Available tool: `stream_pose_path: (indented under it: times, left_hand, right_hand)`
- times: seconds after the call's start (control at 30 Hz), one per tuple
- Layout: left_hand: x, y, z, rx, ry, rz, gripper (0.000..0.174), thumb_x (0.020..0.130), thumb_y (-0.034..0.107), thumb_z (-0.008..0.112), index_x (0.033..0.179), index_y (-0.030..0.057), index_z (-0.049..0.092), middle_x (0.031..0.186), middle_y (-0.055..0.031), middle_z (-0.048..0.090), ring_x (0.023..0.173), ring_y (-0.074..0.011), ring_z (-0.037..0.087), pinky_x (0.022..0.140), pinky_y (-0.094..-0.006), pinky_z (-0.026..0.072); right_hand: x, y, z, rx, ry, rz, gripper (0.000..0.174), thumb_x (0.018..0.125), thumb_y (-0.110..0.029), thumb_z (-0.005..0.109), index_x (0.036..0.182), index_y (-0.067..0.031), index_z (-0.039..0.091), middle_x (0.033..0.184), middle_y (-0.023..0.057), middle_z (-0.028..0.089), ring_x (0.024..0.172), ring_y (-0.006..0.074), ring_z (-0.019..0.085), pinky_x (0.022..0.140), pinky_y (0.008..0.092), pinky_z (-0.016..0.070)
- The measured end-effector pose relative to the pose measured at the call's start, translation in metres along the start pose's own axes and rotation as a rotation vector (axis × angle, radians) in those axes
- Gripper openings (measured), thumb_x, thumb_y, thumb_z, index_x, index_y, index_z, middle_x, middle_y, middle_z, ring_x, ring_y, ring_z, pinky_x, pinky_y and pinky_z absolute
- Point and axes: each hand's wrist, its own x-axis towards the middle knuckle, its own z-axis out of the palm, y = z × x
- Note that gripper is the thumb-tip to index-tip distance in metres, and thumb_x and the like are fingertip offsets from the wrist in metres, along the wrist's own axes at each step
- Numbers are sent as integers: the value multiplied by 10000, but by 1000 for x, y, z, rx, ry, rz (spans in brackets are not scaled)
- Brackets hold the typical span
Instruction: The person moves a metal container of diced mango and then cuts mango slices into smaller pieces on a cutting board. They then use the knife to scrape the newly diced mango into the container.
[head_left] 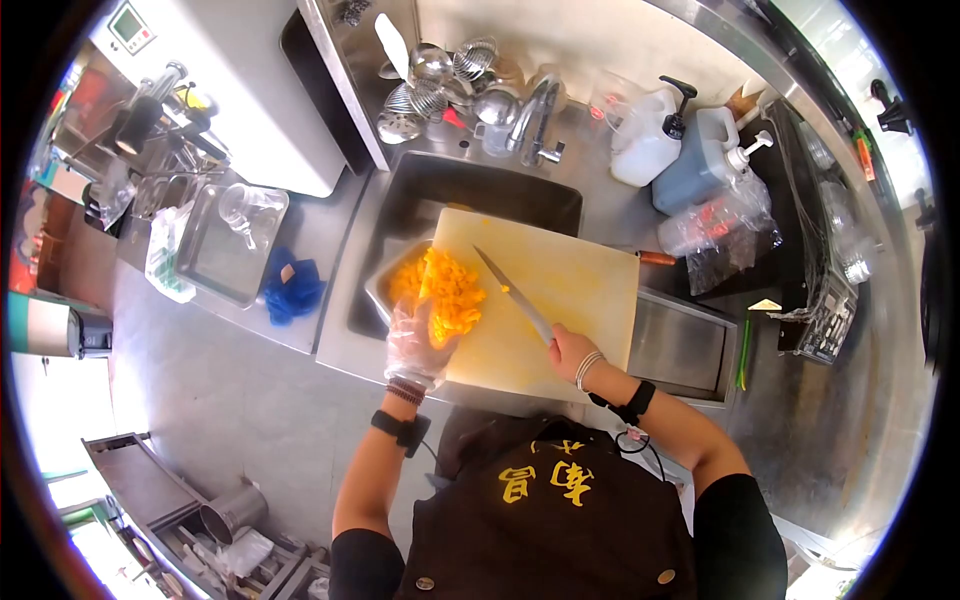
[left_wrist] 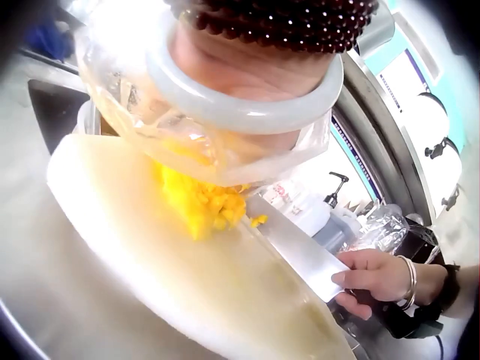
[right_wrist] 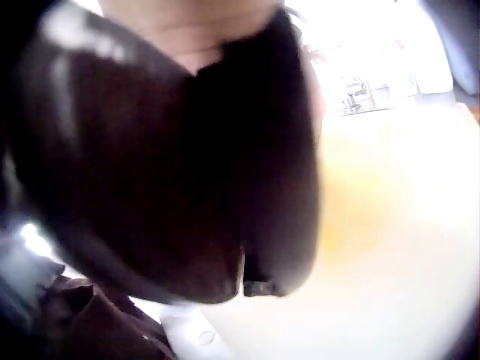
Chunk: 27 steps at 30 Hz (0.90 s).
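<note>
A heap of chopped orange pieces [head_left: 452,298] lies at the left edge of a pale cutting board [head_left: 560,350]. My left hand [head_left: 412,342], in a clear plastic glove, rests against the near left side of the heap, its fingers extending along it. Under that edge a metal container [head_left: 376,290] shows its rim, with more orange pieces inside. My right hand [head_left: 572,356] grips a kitchen knife [head_left: 515,293] by its handle; the blade lies over the board, tip toward the far left, a small orange bit on it. In the right wrist view a dark band hides most of that hand.
Beneath the board is a sink [head_left: 480,180] with a faucet [head_left: 540,115] behind it. Ladles and strainers [head_left: 440,85] crowd the back. Pump jugs [head_left: 690,150] and a wooden-looking handle [head_left: 656,258] are to the right. A metal tray [head_left: 225,275] and blue cloth [head_left: 293,288] lie left.
</note>
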Motion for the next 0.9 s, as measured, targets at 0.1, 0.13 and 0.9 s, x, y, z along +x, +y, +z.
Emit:
stream_pose_path:
  times: [0.1, 0.13, 0.9]
  left_hand:
    - [-18, -2, 10, 46, -28, -54, 758, 598, 341, 649, 1188, -20, 341, 1122, -261, 403, 1014, -390, 428, 841, -414, 392]
    - [-22, 4, 15, -49, -35, -164, 808, 588, 337, 654, 1219, -16, 291, 1129, -263, 383, 1008, -390, 432, 845, -404, 390]
    - [40, -58, 73, -459, 366, -605, 481, 556, 70, 596, 1003, -53, 466, 1003, -235, 508, 984, -381, 459, 854, -379, 376]
  right_hand:
    - [6, 3, 20, -15, 5, 6, 135, 768, -119, 444, 835, -10, 399, 607, 213, 521, 575, 390, 517, 533, 465, 401]
    - [7, 1, 25, -16, 3, -1, 135, 768, -119, 444, 835, -10, 399, 607, 213, 521, 575, 390, 517, 533, 465, 401]
    - [53, -79, 20, -204, -161, -135, 176, 746, -119, 462, 879, -9, 432, 675, 197, 559, 659, 365, 552, 592, 438, 434]
